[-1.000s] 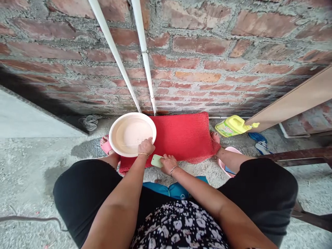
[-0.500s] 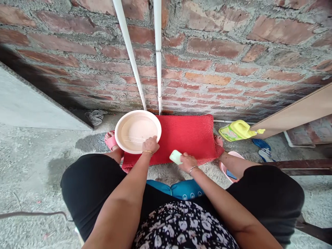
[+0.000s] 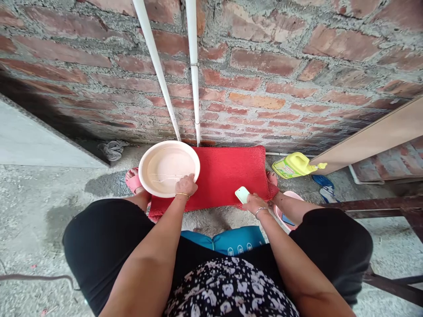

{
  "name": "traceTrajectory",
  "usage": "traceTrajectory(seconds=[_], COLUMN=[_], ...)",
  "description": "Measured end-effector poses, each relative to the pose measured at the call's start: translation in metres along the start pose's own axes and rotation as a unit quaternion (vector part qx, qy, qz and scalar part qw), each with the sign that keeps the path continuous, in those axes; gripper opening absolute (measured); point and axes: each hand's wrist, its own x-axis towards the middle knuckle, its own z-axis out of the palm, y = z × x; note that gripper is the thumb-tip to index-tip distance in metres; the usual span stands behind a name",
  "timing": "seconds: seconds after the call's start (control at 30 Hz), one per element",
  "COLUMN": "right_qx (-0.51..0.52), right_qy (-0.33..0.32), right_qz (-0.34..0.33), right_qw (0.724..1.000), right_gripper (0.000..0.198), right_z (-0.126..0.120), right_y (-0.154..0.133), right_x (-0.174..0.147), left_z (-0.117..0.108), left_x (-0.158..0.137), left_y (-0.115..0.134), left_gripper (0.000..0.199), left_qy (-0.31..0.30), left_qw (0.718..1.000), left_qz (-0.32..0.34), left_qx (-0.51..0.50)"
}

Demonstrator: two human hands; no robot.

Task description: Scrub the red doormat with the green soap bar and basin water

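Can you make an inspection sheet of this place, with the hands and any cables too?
Surface: red cloth; rough floor, dark patches.
Things: basin with water at the cloth's left end; green block.
Clutter: yellow jug, pink tub at right; rag at left.
Hands: left hand at the basin's rim, grip unclear; right hand holds the green block by the cloth's edge.
Cables: hose or cable, can't tell, on floor at left.
Surroundings: brick wall, two white pipes.

And the left hand (image 3: pixel 187 185) blots out the basin's (image 3: pixel 142 176) rim at four o'clock! The right hand (image 3: pixel 255 203) masks the pale green block's (image 3: pixel 242 194) four-o'clock end! White pipes (image 3: pixel 193 66), eleven o'clock, cut off up top; yellow bottle's (image 3: pixel 292 165) print, three o'clock, too tiny!
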Motion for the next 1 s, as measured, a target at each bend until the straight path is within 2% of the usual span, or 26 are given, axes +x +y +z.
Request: traceTrajectory(seconds=[0.07,0.2,0.27,0.3,0.37,0.5,0.57,0.63,0.77,0.83,0.9,1.0], right_qx=[-0.005,-0.025,-0.033,-0.033,-0.023,0.02,0.044,0.068,0.067,0.044,0.029,0.045], right_qy=[-0.004,0.014,0.022,0.023,0.015,-0.016,-0.003,0.015,0.017,0.008,-0.002,-0.01], right_qz=[-0.04,-0.146,-0.168,-0.163,-0.113,0.089,0.142,0.126,-0.002,-0.056,-0.061,0.05], right_qw=[0.999,0.989,0.985,0.986,0.993,0.996,0.989,0.99,0.998,0.997,0.998,0.998], right_gripper=[0.039,0.036,0.037,0.038,0.042,0.051,0.049,0.046,0.04,0.037,0.038,0.045], right_z=[0.001,0.022,0.029,0.029,0.023,-0.006,-0.017,-0.019,-0.001,0.008,0.01,-0.001], right_y=[-0.017,-0.072,-0.081,-0.077,-0.049,0.038,0.062,0.059,-0.003,-0.025,-0.021,0.025], right_x=[-0.004,-0.013,-0.011,-0.009,-0.001,0.016,0.019,0.017,0.007,0.005,0.006,0.013], left_z=[0.0,-0.002,-0.003,-0.004,-0.005,-0.004,-0.004,-0.004,-0.006,-0.006,-0.006,-0.005], left_x=[0.0,0.0,0.0,0.0,0.0,-0.001,-0.001,-0.001,-0.001,-0.001,-0.001,0.0], left_y=[-0.001,0.0,0.001,0.001,0.002,0.003,0.002,0.002,0.002,0.002,0.002,0.002], left_gripper=[0.043,0.048,0.05,0.049,0.047,0.046,0.046,0.046,0.047,0.048,0.048,0.048], left_qy=[-0.006,-0.012,-0.016,-0.017,-0.02,-0.011,-0.008,-0.01,-0.015,-0.017,-0.019,-0.015], left_qw=[1.0,1.0,1.0,1.0,1.0,1.0,1.0,1.0,1.0,1.0,1.0,1.0], left_qz=[0.0,-0.008,-0.012,-0.012,-0.011,-0.003,-0.001,-0.003,-0.004,-0.005,-0.005,-0.003], left_qx=[-0.004,-0.01,-0.01,-0.008,-0.001,0.007,0.007,0.005,0.007,0.01,0.01,0.01])
